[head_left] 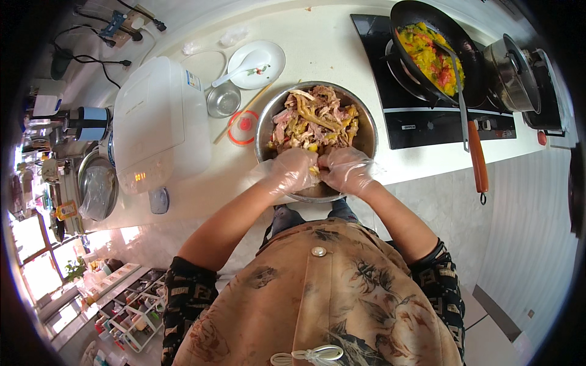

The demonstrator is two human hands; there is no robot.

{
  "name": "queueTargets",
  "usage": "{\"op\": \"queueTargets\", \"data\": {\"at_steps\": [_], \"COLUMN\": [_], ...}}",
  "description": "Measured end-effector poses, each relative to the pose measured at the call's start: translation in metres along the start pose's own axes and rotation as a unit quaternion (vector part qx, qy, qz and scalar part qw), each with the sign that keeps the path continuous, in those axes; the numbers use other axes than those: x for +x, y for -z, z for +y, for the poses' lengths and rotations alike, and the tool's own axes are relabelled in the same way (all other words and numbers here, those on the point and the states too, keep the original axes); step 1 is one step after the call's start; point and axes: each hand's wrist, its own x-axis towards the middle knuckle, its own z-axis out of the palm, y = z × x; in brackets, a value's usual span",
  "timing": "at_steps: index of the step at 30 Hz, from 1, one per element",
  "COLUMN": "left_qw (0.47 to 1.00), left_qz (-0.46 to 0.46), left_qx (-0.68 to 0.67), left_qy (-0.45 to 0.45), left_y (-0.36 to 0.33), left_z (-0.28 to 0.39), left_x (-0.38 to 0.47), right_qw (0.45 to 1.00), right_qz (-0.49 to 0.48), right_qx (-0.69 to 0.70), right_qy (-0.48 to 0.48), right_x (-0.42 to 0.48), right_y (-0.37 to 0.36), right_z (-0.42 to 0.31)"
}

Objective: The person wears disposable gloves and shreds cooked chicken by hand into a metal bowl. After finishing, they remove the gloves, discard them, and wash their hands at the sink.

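A stainless-steel bowl (370, 123) stands at the counter's front edge, heaped with torn cooked meat (316, 112), probably poultry, with yellowish skin. My left hand (295, 169) and my right hand (346, 169), both in clear disposable plastic gloves, meet over the near side of the bowl. Their fingers are closed around a small piece of meat (314, 169), mostly covered by the gloves. Both sets of fingertips are bent inward, so their exact grip is partly hidden.
Left of the bowl are a red-and-clear lid (243, 128), chopsticks (239, 115), a small metal bowl (224, 99), a plate (274, 57) with a white spoon (247, 65), and a white rice cooker (149, 123). At right, a wok (471, 59) with a spatula (461, 98) sits on the hob (403, 130).
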Motion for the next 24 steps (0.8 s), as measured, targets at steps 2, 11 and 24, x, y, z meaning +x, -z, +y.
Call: {"op": "queueTargets", "data": {"at_steps": [2, 11, 24], "left_qw": [0.995, 0.879, 0.720], "left_qz": [0.014, -0.019, 0.097], "left_qx": [-0.094, -0.476, -0.682], "left_qy": [-0.017, 0.028, 0.079], "left_y": [0.011, 0.049, 0.036], "left_z": [-0.009, -0.005, 0.023], "left_x": [0.000, 0.003, -0.014], "right_qw": [0.984, 0.993, 0.865], "right_qz": [0.050, 0.066, 0.042], "right_qx": [0.170, 0.095, 0.489], "right_qy": [-0.031, 0.028, -0.100], "right_x": [-0.004, 0.012, -0.006], "right_y": [0.009, -0.002, 0.032], "right_z": [0.005, 0.000, -0.015]}}
